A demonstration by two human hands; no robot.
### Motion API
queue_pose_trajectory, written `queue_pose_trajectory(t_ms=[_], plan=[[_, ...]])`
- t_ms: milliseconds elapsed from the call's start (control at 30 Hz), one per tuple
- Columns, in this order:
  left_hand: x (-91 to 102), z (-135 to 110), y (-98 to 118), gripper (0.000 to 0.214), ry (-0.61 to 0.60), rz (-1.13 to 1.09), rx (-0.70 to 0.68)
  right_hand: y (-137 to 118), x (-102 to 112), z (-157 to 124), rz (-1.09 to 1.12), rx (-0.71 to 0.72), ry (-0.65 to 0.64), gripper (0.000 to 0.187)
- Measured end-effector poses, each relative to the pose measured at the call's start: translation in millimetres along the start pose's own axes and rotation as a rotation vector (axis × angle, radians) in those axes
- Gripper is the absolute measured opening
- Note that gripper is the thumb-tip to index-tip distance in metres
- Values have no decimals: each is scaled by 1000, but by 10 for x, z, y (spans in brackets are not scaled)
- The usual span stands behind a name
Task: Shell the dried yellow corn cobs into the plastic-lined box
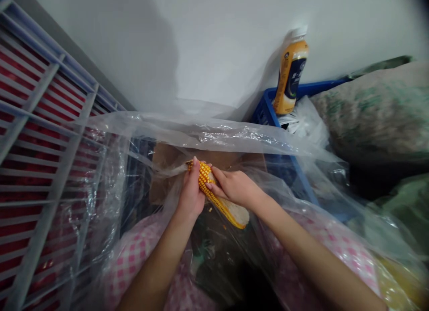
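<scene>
By a pale wall [217, 47], a partly bare corn cob [224, 205] slants above clear plastic sheeting [231, 139], left hand [192, 192] wrapped around its upper end, right hand [237, 186] curled against its side; shelling appears underway, the next push calling for thumb pressure.
</scene>
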State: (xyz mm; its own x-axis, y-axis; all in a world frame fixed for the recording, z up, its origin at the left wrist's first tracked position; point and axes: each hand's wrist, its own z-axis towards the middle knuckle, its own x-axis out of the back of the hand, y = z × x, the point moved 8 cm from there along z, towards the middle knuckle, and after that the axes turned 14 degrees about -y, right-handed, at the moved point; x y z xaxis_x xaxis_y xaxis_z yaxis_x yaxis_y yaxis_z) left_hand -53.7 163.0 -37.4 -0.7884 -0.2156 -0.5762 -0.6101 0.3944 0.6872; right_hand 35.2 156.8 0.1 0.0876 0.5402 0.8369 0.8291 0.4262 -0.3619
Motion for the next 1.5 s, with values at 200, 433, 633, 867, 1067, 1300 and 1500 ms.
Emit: queue_pose_trajectory(t_ms=[200, 433, 633, 867, 1067, 1300, 1500], plan=[[12, 2, -29, 46, 0, -20, 26, 3, -9, 13, -10, 17, 10, 47], [-9, -14, -24, 36, 9, -42, 62, 72, 58, -36, 193, 21, 36, 39], [-2, -3, -2, 31, 18, -51, 64, 138, 172, -110, 372, 43, 196, 43], [9, 21, 76, 29, 6, -64, 5, 59, 229, -181, 205, 115, 305, 44], [-14, 17, 61, 29, -13, -63, 32, 116, 208, -180, 375, 143, 270, 28], [-12, 8, 74, 30, -32, -63, 25, 77, 264, -205, 359, 198, 333, 25], [-7, 9, 80, 30, -14, -18, 28, 147, 277, -203, 556, 167, 337, 22]])
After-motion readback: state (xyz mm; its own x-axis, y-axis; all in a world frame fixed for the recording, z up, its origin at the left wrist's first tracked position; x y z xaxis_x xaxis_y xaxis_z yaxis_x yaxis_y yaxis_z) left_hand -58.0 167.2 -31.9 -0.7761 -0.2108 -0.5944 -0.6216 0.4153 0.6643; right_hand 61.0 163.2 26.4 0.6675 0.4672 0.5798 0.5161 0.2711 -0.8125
